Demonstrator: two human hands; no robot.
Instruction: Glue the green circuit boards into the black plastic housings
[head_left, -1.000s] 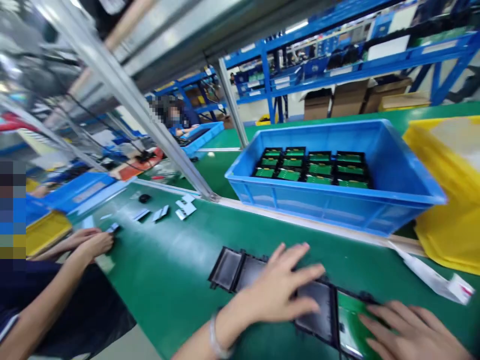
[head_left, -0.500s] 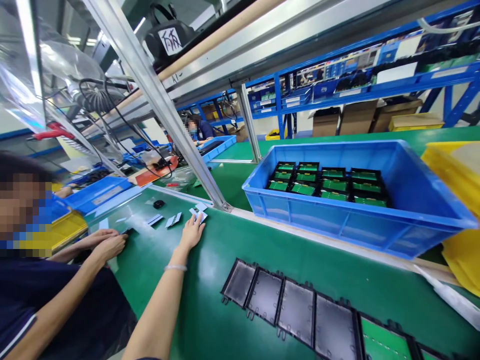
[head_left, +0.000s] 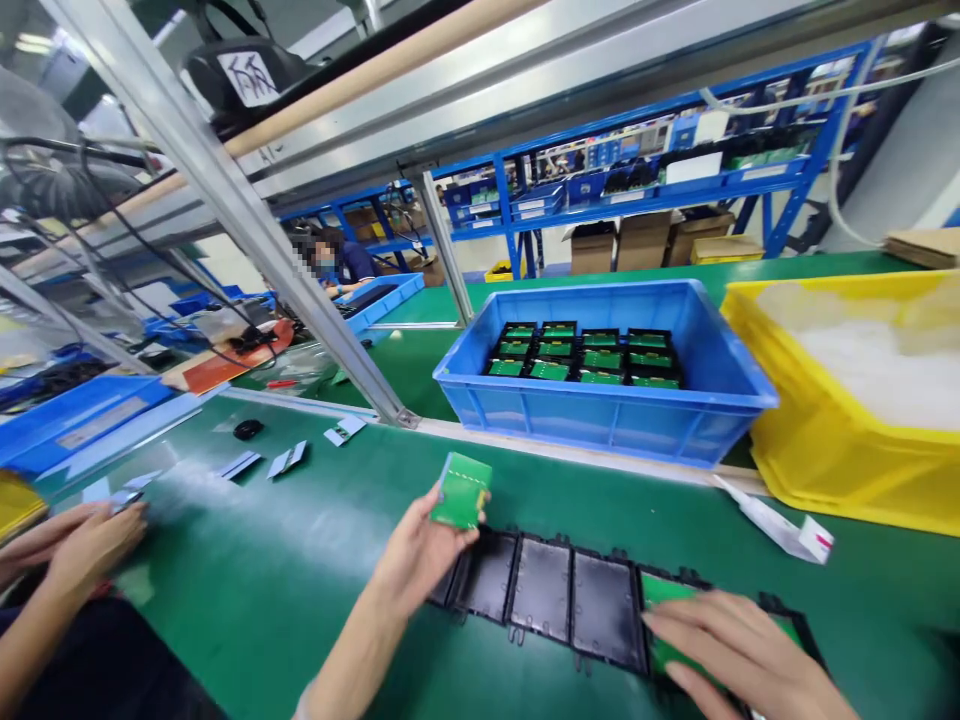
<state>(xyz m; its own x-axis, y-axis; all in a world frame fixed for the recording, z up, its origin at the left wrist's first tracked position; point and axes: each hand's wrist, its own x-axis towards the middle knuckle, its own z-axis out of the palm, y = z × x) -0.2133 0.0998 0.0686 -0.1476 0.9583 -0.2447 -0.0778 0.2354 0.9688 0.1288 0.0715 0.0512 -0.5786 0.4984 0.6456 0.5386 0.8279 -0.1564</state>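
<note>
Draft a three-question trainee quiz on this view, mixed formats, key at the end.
1. Multiple choice: what does the person's left-hand grip hold?
A) A roll of tape
B) A green board
C) A screwdriver

2. Short answer: what stands just right of the large blue bin, as the picture shows it?

3. True or false: the person's right-hand grip is inside the large blue bin.

Key:
1. B
2. A yellow bin
3. False; it is down at the row of black trays on the green bench.
</note>
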